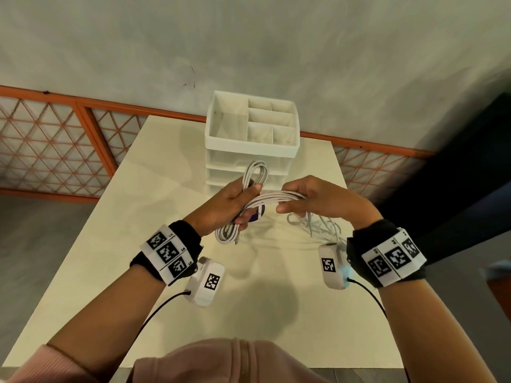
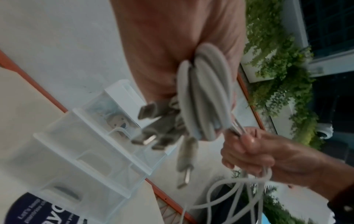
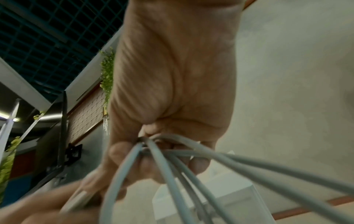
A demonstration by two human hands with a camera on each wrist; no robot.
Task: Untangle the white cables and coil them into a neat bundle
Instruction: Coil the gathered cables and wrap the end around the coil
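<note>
My left hand (image 1: 244, 203) grips a folded coil of white cables (image 1: 255, 172) above the table; loops stick out above and below the fist. In the left wrist view the coil (image 2: 206, 94) lies against the palm, and several USB plugs (image 2: 147, 112) dangle from it. A band of strands (image 1: 276, 199) runs from the coil to my right hand (image 1: 284, 197), which has its fingers curled round them. The right wrist view shows those strands (image 3: 172, 174) fanning out of the closed fingers (image 3: 199, 163). Loose cable (image 1: 318, 228) hangs from the right hand onto the table.
A white drawer organizer (image 1: 251, 145) with open top compartments stands on the cream table (image 1: 138, 217) just behind my hands. A round dark-blue object (image 1: 258, 214) lies under the left hand. An orange-framed lattice railing (image 1: 55, 139) runs behind the table.
</note>
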